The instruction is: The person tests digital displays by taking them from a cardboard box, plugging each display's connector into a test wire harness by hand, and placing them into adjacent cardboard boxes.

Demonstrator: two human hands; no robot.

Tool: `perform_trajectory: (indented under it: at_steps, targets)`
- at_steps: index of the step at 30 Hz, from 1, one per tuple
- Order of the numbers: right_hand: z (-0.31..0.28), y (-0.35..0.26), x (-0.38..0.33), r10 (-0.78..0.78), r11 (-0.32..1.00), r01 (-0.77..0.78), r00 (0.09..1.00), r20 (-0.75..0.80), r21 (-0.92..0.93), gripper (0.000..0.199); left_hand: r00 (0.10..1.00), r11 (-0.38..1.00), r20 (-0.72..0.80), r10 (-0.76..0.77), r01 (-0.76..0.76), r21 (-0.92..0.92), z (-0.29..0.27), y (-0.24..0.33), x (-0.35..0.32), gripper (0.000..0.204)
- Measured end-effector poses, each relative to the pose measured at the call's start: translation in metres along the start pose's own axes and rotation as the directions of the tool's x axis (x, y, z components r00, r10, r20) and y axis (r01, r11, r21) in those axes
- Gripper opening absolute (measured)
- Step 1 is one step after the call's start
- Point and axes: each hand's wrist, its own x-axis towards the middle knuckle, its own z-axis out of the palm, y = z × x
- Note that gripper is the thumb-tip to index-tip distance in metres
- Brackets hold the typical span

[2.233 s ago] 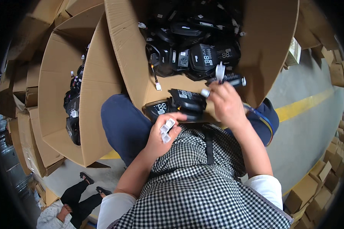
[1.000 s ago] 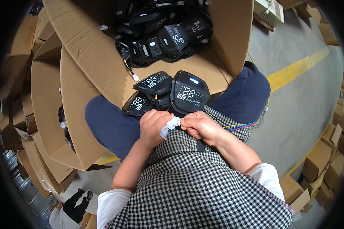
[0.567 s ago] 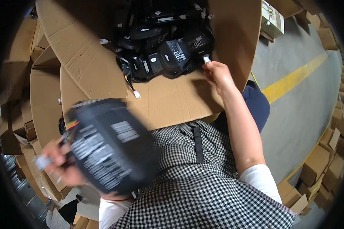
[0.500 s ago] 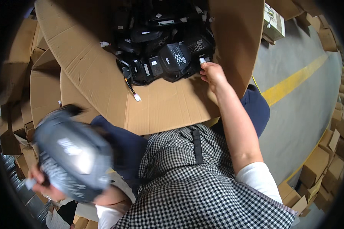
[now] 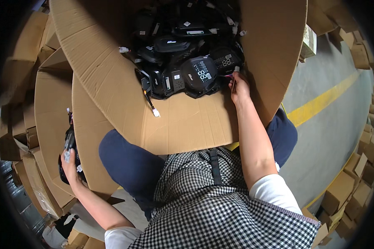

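Observation:
A large open carton [image 5: 191, 126] in front of me holds a pile of black digital instrument panels [image 5: 200, 74] with wires and white plugs. At the pile's right side my right hand [image 5: 240, 89] pinches a white wire connector [image 5: 237, 69], its thin leads running to the panels. My left hand [image 5: 70, 166] reaches into a second carton [image 5: 50, 120] at the left. A pale connector [image 5: 67, 155] sits between its thumb and fingers, beside a black instrument panel [image 5: 70, 137] partly hidden by the hand and carton wall.
One loose white plug [image 5: 155, 112] hangs on its wire over the near inner wall. Grey floor with a yellow stripe [image 5: 324, 99] lies at the right. Cardboard boxes [image 5: 340, 182] are heaped at the lower right, and more [image 5: 25, 83] stand at the far left. A person [image 5: 58, 232] shows at lower left.
My left hand has carried a black instrument panel from beside my knee up and into the left carton. My right hand stays by the connector at the pile, its fingers now turned upward.

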Motion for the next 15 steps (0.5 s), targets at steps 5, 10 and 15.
perform_trajectory:
  at_steps: [5,10,15]
  targets:
    - [0.014,0.001,-0.097,-0.241,0.913,0.293,0.948,0.206,-0.283,0.018,0.584,0.591,-0.345,0.735,-0.301,0.748,0.034,0.095,-0.068,0.06]
    - [-0.004,0.021,-0.208,-0.063,0.952,0.128,0.971,0.231,-0.279,0.02,0.404,0.405,0.122,0.907,-0.914,0.015,0.142,0.16,-0.188,0.042]
    - [-0.037,0.031,-0.283,-0.258,0.743,0.536,0.782,0.568,-0.402,0.013,0.173,0.579,0.595,0.785,-0.55,-0.603,0.228,0.148,-0.248,0.052]
